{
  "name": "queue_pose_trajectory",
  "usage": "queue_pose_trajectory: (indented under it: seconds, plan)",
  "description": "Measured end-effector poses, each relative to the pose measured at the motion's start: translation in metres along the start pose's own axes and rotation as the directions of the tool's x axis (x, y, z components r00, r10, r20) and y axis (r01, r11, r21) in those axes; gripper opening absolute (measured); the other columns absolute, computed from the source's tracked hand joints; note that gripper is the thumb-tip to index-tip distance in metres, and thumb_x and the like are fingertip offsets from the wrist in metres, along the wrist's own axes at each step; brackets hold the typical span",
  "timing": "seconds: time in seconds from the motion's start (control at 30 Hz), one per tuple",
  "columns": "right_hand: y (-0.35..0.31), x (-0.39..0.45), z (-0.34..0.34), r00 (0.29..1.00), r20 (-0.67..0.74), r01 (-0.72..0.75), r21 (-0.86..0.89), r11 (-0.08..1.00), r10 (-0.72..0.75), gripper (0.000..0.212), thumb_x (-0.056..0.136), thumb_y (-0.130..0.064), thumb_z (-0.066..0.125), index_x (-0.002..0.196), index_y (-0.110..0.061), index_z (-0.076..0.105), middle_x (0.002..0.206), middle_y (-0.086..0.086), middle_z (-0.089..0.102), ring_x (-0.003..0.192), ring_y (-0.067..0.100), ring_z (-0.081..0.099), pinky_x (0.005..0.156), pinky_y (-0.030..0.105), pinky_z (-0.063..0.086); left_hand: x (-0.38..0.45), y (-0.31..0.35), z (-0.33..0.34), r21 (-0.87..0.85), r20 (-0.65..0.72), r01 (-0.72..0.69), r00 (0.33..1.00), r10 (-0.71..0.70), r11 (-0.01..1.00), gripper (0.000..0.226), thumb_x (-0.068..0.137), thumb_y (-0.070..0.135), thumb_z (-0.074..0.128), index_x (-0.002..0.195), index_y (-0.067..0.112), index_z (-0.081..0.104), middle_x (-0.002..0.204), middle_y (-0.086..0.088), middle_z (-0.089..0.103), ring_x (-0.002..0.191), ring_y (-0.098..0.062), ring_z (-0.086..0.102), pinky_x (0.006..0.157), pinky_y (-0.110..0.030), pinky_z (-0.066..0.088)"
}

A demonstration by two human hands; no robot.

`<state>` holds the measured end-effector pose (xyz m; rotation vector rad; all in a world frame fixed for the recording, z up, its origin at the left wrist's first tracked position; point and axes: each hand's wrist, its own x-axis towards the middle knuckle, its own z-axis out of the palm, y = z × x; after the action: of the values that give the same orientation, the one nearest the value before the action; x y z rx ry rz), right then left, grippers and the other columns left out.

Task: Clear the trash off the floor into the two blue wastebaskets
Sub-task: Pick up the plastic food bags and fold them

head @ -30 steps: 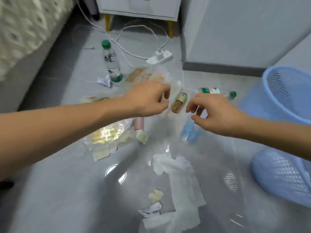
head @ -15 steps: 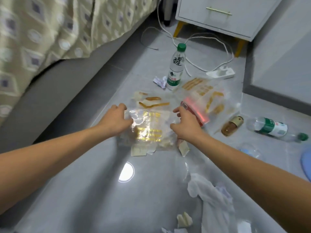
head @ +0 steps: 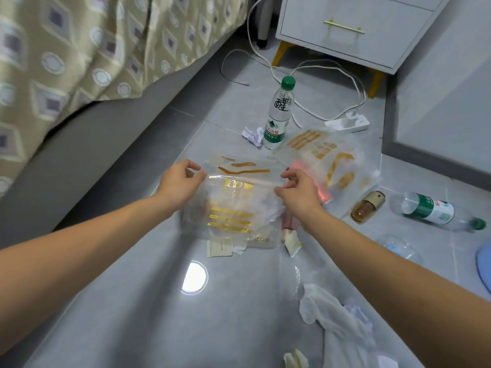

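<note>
Trash bag: clear plastic bag (head: 233,205) with gold print, on the floor (head: 132,301) mid-scene, top edge lifted.
Left hand (head: 180,181): pinching the bag's left top edge.
Right hand (head: 299,192): pinching the bag's right top edge.
Upright bottle (head: 279,115): far, beside crumpled paper (head: 252,135).
Fallen bottle (head: 435,211): right.
Wastebasket (head: 482,266): blue rim at right edge.

Upright bottle (head: 279,112): large black character "醒" on clear wall; green label below, white print, possibly "农夫山泉". Clear bag (head: 233,205): gold characters, blurred; "出口" at bottom edge.
</note>
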<state>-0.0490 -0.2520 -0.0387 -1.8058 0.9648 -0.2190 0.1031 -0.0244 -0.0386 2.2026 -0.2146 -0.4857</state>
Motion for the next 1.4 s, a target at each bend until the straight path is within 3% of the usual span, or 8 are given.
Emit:
queue_pose_trajectory:
  seconds: [0.13,0.3,0.5,0.63,0.73,0.93,1.13,1.4]
  plan:
    - [-0.006,-0.013,-0.020,0.997,0.082,0.001,0.139,0.990,-0.012,0.035,0.084,0.001,0.075,0.110,-0.017,0.064,0.074,-0.004,0.055,0.064,0.009,0.056,0.058,0.027,0.051,-0.001,0.003,-0.017,-0.119,-0.041,-0.069,0.997,0.065,0.991,0.007,0.087,0.027,0.073,0.082,0.023,0.070,0.079,0.000,0.072,0.071,-0.020,0.069,0.066,-0.035,0.052]
    - [-0.017,-0.023,-0.046,0.993,0.113,0.011,0.180,0.984,-0.031,0.038,0.082,0.001,0.078,0.112,-0.018,0.064,0.070,-0.007,0.056,0.066,0.008,0.057,0.061,0.027,0.055,-0.008,0.016,-0.034,-0.240,0.029,-0.138,0.988,0.149,0.961,0.010,0.084,0.016,0.081,0.088,0.014,0.072,0.072,-0.001,0.068,0.064,-0.007,0.065,0.056,-0.023,0.050]
    - [-0.022,-0.034,-0.073,0.885,0.382,-0.400,0.327,0.856,0.267,0.021,0.084,-0.002,0.077,0.099,-0.011,0.066,0.086,0.006,0.070,0.072,0.015,0.066,0.069,0.031,0.058,-0.031,0.025,-0.042,-0.366,0.165,-0.088,0.973,0.158,0.926,0.045,0.076,0.008,0.087,0.117,0.016,0.068,0.073,-0.004,0.063,0.068,-0.013,0.063,0.065,-0.026,0.053]
    - [-0.021,-0.045,-0.085,0.898,0.426,-0.253,0.298,0.921,0.109,0.019,0.090,-0.005,0.073,0.108,-0.007,0.070,0.092,0.004,0.069,0.081,0.018,0.063,0.079,0.038,0.059,-0.040,0.024,-0.046,-0.406,0.325,0.080,0.944,0.061,0.911,0.062,0.076,0.003,0.084,0.129,0.017,0.055,0.068,-0.002,0.060,0.064,-0.015,0.062,0.065,-0.026,0.056]
    - [-0.026,-0.054,-0.094,0.909,0.416,-0.127,0.299,0.946,-0.009,0.016,0.091,-0.009,0.072,0.106,-0.016,0.070,0.090,0.005,0.064,0.076,0.018,0.060,0.076,0.041,0.061,-0.045,0.025,-0.051,-0.383,0.408,0.132,0.912,0.039,0.914,0.045,0.074,0.007,0.084,0.116,0.007,0.067,0.069,-0.005,0.056,0.064,-0.016,0.062,0.062,-0.025,0.057]
    - [-0.031,-0.062,-0.114,0.891,0.436,0.025,0.231,0.973,-0.126,0.026,0.093,-0.011,0.072,0.079,-0.032,0.069,0.072,0.000,0.065,0.060,0.011,0.064,0.059,0.036,0.060,-0.063,0.034,-0.052,-0.306,0.472,-0.068,0.855,0.214,0.950,0.013,0.090,0.008,0.074,0.088,0.010,0.061,0.073,-0.016,0.060,0.060,-0.027,0.054,0.056,-0.035,0.051]
    - [-0.015,-0.064,-0.130,0.900,0.418,0.022,0.243,0.970,-0.125,0.007,0.093,-0.010,0.070,0.093,-0.015,0.065,0.072,0.014,0.068,0.054,0.018,0.063,0.047,0.027,0.052,-0.077,0.045,-0.043,-0.372,0.418,-0.178,0.844,0.335,0.911,0.007,0.095,0.012,0.069,0.098,0.010,0.063,0.077,-0.017,0.061,0.053,-0.024,0.051,0.048,-0.031,0.046]
    - [-0.012,-0.064,-0.136,0.893,0.447,-0.195,0.490,0.849,-0.053,0.033,0.092,0.009,0.056,0.090,-0.012,0.082,0.096,0.012,0.078,0.079,0.019,0.076,0.064,0.026,0.060,-0.083,0.055,-0.034,-0.521,0.374,-0.018,0.894,0.247,0.854,0.021,0.093,0.000,0.063,0.094,0.012,0.081,0.088,-0.011,0.074,0.066,-0.018,0.067,0.060,-0.026,0.055]
